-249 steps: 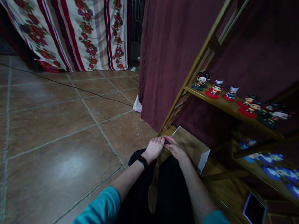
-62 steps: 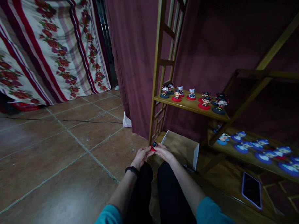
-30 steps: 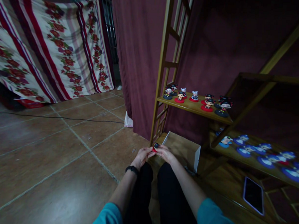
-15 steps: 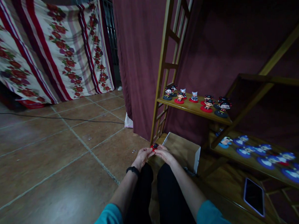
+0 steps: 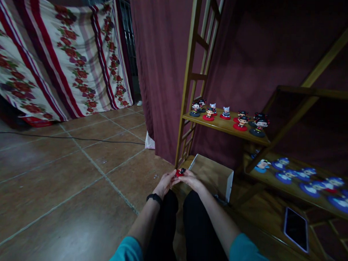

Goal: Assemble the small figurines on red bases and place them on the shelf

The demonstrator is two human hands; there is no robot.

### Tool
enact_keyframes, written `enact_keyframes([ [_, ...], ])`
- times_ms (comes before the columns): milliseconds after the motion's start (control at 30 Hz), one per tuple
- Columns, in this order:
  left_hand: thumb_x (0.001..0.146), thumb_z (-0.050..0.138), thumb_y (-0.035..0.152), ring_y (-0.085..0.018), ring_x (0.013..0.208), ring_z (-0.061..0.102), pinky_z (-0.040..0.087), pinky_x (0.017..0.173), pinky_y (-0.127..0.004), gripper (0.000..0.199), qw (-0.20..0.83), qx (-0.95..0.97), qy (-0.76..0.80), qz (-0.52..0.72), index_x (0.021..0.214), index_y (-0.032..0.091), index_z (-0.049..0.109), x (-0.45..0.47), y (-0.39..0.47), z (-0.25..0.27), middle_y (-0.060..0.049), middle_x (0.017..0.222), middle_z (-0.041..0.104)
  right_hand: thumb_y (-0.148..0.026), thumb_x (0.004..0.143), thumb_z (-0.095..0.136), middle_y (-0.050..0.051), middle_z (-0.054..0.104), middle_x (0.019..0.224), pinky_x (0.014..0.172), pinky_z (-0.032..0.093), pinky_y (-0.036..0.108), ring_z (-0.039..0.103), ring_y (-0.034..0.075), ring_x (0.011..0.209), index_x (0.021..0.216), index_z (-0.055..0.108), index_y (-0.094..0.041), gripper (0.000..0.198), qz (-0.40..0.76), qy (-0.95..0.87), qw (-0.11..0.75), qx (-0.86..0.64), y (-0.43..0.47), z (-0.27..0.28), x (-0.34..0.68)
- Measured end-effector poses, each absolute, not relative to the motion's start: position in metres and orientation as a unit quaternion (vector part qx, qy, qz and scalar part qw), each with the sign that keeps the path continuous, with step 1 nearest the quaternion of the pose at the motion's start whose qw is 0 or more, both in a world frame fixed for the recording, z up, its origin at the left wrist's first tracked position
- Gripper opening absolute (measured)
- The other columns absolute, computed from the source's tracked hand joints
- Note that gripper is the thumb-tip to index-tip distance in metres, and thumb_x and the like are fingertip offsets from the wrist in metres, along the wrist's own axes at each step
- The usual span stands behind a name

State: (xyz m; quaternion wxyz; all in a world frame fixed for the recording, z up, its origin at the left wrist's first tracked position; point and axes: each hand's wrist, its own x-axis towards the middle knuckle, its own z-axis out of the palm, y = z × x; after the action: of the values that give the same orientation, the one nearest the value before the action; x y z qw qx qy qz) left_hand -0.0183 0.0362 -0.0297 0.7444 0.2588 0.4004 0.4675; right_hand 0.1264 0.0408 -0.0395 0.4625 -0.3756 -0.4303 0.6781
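Both my hands meet in front of my knees around a small figurine point(image 5: 180, 172) with a dark head and a red base. My left hand point(image 5: 167, 181) pinches it from the left side, by the red base. On the other side the fingers of my right hand point(image 5: 191, 180) are closed on it too. Just beyond my right hand is an open cardboard box point(image 5: 215, 172); its contents are mostly too dark to make out. Similar figurines on red and black round bases, such as a dark-haired one point(image 5: 209, 114), stand on the upper wooden shelf point(image 5: 228, 128).
A lower shelf at right carries several blue-based figurines point(image 5: 286, 175). Below it lies a phone or tablet point(image 5: 296, 229) with a dark screen. A wooden upright point(image 5: 187, 85) rises beside the box. A thin black cable point(image 5: 76, 137) crosses the tiled floor, and a flowered cloth point(image 5: 65, 58) hangs behind.
The figurine has turned and tilted slightly between my fingers, its dark head shifting a little to the right. My arms have barely moved.
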Motion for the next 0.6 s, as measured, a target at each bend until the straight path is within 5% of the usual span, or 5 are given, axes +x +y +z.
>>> enact_keyframes([
  [267, 0.068, 0.068, 0.020, -0.008, 0.048, 0.058, 0.048, 0.051, -0.016, 0.013, 0.718, 0.253, 0.439, 0.477, 0.068, 0.008, 0.062, -0.0166, 0.0397, -0.0352, -0.005, 0.057, 0.063, -0.015, 0.049, 0.073, 0.002, 0.065, 0.097, 0.091, 0.040, 0.036, 0.061, 0.018, 0.089, 0.096, 0.057, -0.020, 0.050, 0.677, -0.438, 0.449, -0.385, 0.0426, -0.0443, 0.1291],
  [600, 0.066, 0.067, 0.011, -0.011, 0.059, 0.063, 0.052, 0.066, -0.020, 0.009, 0.726, 0.258, 0.425, 0.475, 0.063, 0.009, 0.059, -0.0171, 0.0369, -0.0336, -0.006, 0.062, 0.065, -0.018, 0.050, 0.071, 0.000, 0.065, 0.090, 0.084, 0.043, 0.032, 0.061, 0.017, 0.085, 0.088, 0.057, -0.020, 0.041, 0.655, -0.445, 0.461, -0.401, 0.0474, -0.0484, 0.1237],
])
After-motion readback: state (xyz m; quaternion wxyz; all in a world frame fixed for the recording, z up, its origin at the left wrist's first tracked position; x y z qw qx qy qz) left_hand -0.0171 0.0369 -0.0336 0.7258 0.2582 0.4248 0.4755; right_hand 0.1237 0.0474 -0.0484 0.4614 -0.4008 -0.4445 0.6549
